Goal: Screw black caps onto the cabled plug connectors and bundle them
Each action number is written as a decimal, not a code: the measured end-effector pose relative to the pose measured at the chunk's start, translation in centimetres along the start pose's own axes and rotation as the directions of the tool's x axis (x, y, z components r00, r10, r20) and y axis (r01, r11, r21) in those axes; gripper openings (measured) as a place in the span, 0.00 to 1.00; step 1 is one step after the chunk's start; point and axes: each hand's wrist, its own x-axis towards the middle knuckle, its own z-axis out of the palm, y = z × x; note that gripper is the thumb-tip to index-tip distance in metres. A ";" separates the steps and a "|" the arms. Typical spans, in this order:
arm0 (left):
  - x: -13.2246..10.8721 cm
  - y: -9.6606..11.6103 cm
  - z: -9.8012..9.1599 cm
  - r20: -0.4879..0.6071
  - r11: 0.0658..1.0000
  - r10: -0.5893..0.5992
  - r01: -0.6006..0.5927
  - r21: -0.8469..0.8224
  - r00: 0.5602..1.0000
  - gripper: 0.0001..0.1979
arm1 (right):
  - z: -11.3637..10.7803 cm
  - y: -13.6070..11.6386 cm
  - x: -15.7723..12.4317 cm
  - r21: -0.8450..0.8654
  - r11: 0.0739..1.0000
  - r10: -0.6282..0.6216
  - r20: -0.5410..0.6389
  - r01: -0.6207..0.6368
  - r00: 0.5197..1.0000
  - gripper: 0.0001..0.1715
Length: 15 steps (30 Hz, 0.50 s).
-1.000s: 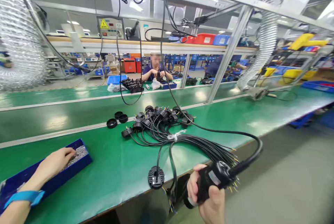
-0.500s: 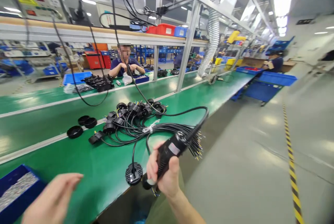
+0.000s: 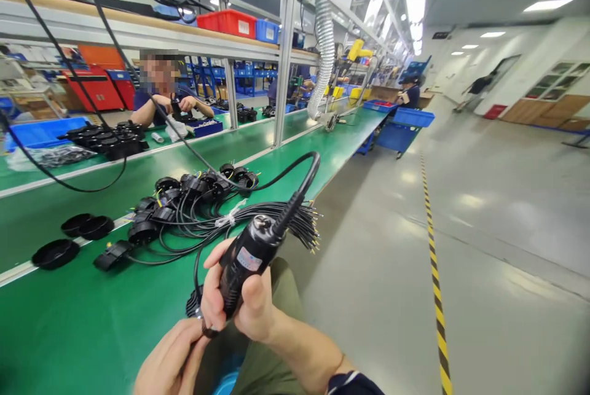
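My right hand [image 3: 255, 306] is wrapped round a black corded electric screwdriver [image 3: 243, 269], its tip pointing down and toward me. Beside that tip, my left hand [image 3: 168, 355] has its thumb and fingers pinched together; what they hold, if anything, is too small or hidden to name. A round black ribbed part [image 3: 192, 303] on a cable lies at the bench edge just behind, partly covered by my hands. Beyond it a bundle of black cables [image 3: 271, 214], tied with a white tie, runs to several round black housings [image 3: 168, 195].
The green bench [image 3: 69, 327] ends on the right along a floor aisle. Several black round caps [image 3: 56, 254] lie at left. The screwdriver's cord [image 3: 299, 168] loops over the cables. A co-worker [image 3: 159, 91] sits across the bench. A metal post [image 3: 286, 57] stands behind.
My left hand has moved from the blue screw box to the screwdriver's tip, its fingers now pinched. The view has turned right, and the box is out of sight. My right hand still grips the screwdriver.
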 end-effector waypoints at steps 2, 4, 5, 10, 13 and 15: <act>0.9 1.0 0.0 -0.036 1.000 -0.012 0.012 0.014 0.999 0.06 | 0.2 -0.2 0.1 -0.027 1.000 0.008 0.004 -0.008 1.000 0.35; 2.1 1.6 0.0 -0.057 1.000 -0.012 0.014 0.026 0.998 0.05 | 0.2 -0.4 0.2 -0.029 1.000 -0.004 0.017 0.005 1.000 0.34; 2.8 1.6 0.0 -0.059 0.999 -0.021 0.023 0.035 0.998 0.05 | 0.2 -0.4 0.3 -0.030 0.999 -0.014 0.021 0.014 1.000 0.33; 5.1 0.0 -0.5 0.044 0.993 -0.019 0.013 0.120 0.999 0.03 | -0.4 0.2 0.9 -0.122 0.992 -0.043 -0.037 0.038 0.998 0.32; 5.2 -1.1 -0.5 0.202 0.993 0.011 -0.034 0.114 0.979 0.18 | -0.8 1.1 0.8 -0.242 0.970 -0.053 -0.067 0.035 0.996 0.30; 4.9 -1.9 -0.1 0.250 0.993 0.015 -0.044 0.109 0.968 0.23 | -1.1 1.9 0.7 -0.326 0.945 -0.054 -0.082 0.025 0.995 0.29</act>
